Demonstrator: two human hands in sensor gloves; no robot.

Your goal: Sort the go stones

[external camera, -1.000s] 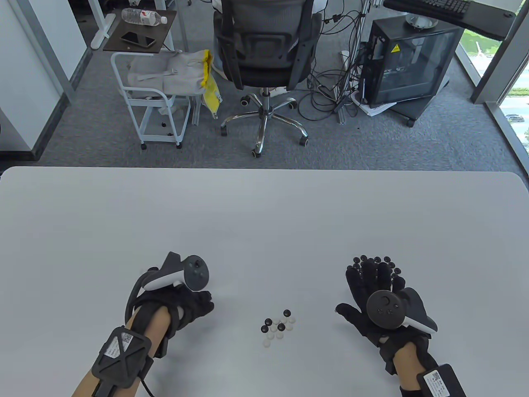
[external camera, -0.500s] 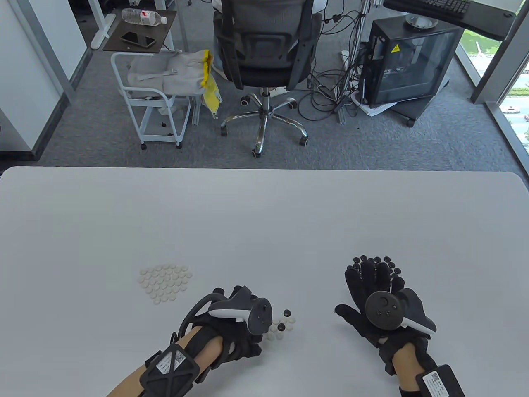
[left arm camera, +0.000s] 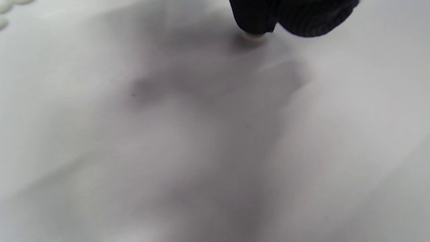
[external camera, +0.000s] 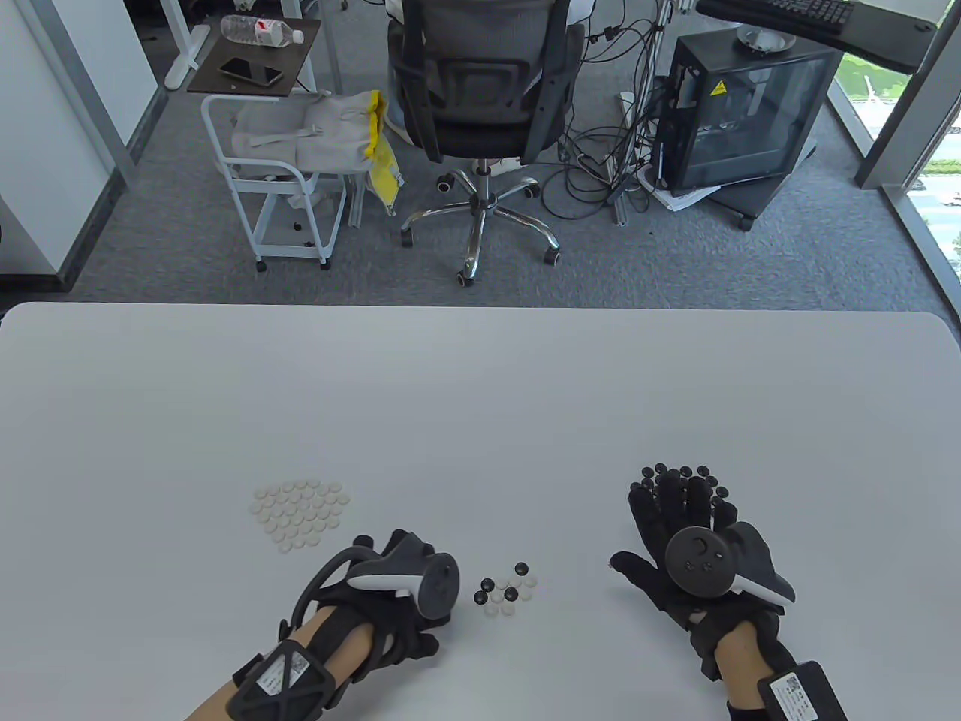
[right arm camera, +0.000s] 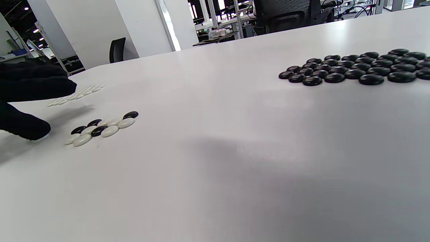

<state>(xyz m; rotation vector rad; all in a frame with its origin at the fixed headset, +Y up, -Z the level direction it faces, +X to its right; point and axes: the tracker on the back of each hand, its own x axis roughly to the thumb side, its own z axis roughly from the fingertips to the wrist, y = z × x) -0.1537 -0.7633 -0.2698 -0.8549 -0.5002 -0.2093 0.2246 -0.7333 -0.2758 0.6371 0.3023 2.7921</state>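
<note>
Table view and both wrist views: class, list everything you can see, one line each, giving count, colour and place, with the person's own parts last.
White pile: many stones, white, table left.
Black pile: many stones, black, table right, partly under the right fingers.
Mixed cluster: four black and several white stones, between the hands.
Table: one, white, foreground.
Chair: one, black, behind the table.
Cart: one, white, back left.
Bottle: one, clear, on a side table.
PC case: one, black, back right.
Left hand: black glove, fingertips on a single white stone.
Right hand: black glove, flat, fingers spread.
</note>
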